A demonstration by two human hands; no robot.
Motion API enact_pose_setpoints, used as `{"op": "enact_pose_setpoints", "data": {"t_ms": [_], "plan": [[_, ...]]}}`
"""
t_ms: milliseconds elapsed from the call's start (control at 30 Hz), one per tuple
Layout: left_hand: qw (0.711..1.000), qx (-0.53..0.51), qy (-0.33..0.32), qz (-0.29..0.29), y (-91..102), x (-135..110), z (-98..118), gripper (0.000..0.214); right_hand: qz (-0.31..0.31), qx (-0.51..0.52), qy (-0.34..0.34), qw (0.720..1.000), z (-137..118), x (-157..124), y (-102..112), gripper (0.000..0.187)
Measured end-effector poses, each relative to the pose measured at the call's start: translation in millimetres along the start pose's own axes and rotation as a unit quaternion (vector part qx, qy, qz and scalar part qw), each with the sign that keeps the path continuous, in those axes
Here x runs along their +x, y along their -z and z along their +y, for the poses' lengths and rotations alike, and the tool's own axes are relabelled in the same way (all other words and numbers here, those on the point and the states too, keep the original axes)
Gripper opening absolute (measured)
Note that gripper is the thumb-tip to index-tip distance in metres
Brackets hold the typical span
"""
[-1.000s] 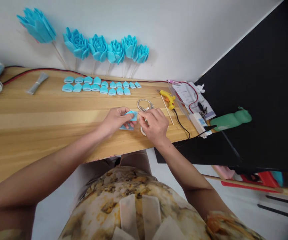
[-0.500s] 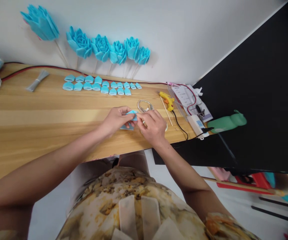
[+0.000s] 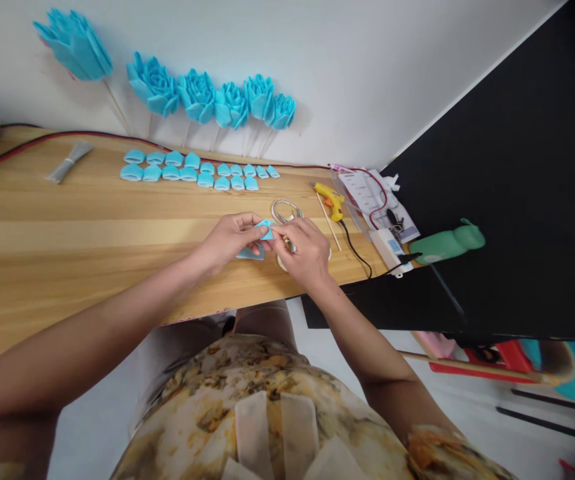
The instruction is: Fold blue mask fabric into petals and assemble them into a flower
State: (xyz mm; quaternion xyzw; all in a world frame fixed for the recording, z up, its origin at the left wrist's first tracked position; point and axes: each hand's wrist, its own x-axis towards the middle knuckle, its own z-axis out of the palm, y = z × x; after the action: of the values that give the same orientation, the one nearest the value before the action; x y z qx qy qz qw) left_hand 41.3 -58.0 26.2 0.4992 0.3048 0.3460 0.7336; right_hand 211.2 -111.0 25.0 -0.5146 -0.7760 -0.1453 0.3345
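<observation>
My left hand (image 3: 237, 237) pinches a small blue felt piece (image 3: 267, 231) between thumb and fingers, just above the wooden table. At the piece's right edge, my right hand (image 3: 304, 250) has its thumb and forefinger closed on it; the fingertips partly cover the edge. Another flat blue piece (image 3: 251, 254) lies on the table under my left fingers. Behind my right hand are a coil of wire (image 3: 281, 211) and a pale roll, mostly hidden. Farther back, two rows of folded blue petals (image 3: 171, 173) lie along the table.
Blue felt flowers on sticks (image 3: 197, 97) lean by the wall. To the right lie a yellow glue gun (image 3: 334, 202) with its cord, a thin wooden stick (image 3: 328, 221), a white power strip (image 3: 390, 253) and a green bottle (image 3: 447, 245). A bundle of clear strips (image 3: 70, 161) lies left.
The view has shifted slightly, so the scene sits a little farther left. Both hands stay at the blue felt piece, with only small finger movement.
</observation>
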Motion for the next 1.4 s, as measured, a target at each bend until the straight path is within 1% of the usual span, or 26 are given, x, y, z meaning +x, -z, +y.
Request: {"op": "enact_pose_setpoints", "data": {"t_ms": [100,300,367,433,533,567,633,700,733,767,833,900,967,1000,1133,1267,1333,1400], "plan": [[1.000,-0.010,0.005,-0.001,0.6,0,-1,0.030,0.003,-0.028,0.014,0.999,1,-2,-1,0.021],[1.000,-0.012,0.005,0.011,0.1,1,-4,0.030,-0.019,-0.100,0.038,0.994,0,-3,0,0.023],[1.000,-0.006,0.005,0.016,0.4,2,-4,0.028,-0.046,-0.114,0.041,0.992,-3,-3,1,0.024],[1.000,-0.005,0.007,0.025,1.2,3,-5,0.024,-0.086,-0.126,0.035,0.988,-7,-3,1,0.029],[0.999,0.007,0.015,0.039,3.0,5,-5,0.016,-0.148,-0.124,0.015,0.981,-11,-3,3,0.044],[0.999,0.016,0.017,0.039,3.6,6,-4,0.015,-0.162,-0.112,0.007,0.980,-10,-2,5,0.046],[0.999,0.042,0.015,0.029,4.5,6,-1,0.014,-0.175,-0.060,-0.020,0.983,-4,2,12,0.041],[0.997,0.072,0.013,0.014,4.8,5,2,0.014,-0.162,0.023,-0.068,0.984,6,8,21,0.037],[0.996,0.091,0.014,0.007,4.7,5,4,0.013,-0.142,0.068,-0.105,0.982,12,11,26,0.040],[0.994,0.109,0.015,0.001,4.4,4,5,0.014,-0.127,0.107,-0.127,0.978,17,14,29,0.040],[0.990,0.141,0.017,-0.005,3.7,3,7,0.014,-0.131,0.179,-0.138,0.965,23,18,33,0.033],[0.987,0.158,0.016,-0.003,3.0,2,7,0.014,-0.162,0.240,-0.137,0.947,25,17,29,0.031],[0.986,0.167,0.012,-0.001,2.3,2,8,0.014,-0.185,0.282,-0.143,0.930,25,15,20,0.036],[0.985,0.170,0.008,-0.001,1.9,2,8,0.015,-0.185,0.298,-0.152,0.924,24,13,14,0.038],[0.987,0.159,-0.020,0.001,-0.2,0,8,0.024,-0.136,0.356,-0.209,0.901,21,8,-4,0.042],[0.988,0.155,-0.006,0.008,-0.7,0,4,0.029,-0.081,0.416,-0.250,0.870,16,4,-16,0.046],[0.989,0.144,-0.007,0.030,1.3,1,1,0.026,-0.070,0.414,-0.260,0.869,13,0,-21,0.046],[0.991,0.127,-0.012,0.050,4.6,3,-3,0.025,-0.072,0.402,-0.264,0.874,14,-3,-23,0.044]]}}
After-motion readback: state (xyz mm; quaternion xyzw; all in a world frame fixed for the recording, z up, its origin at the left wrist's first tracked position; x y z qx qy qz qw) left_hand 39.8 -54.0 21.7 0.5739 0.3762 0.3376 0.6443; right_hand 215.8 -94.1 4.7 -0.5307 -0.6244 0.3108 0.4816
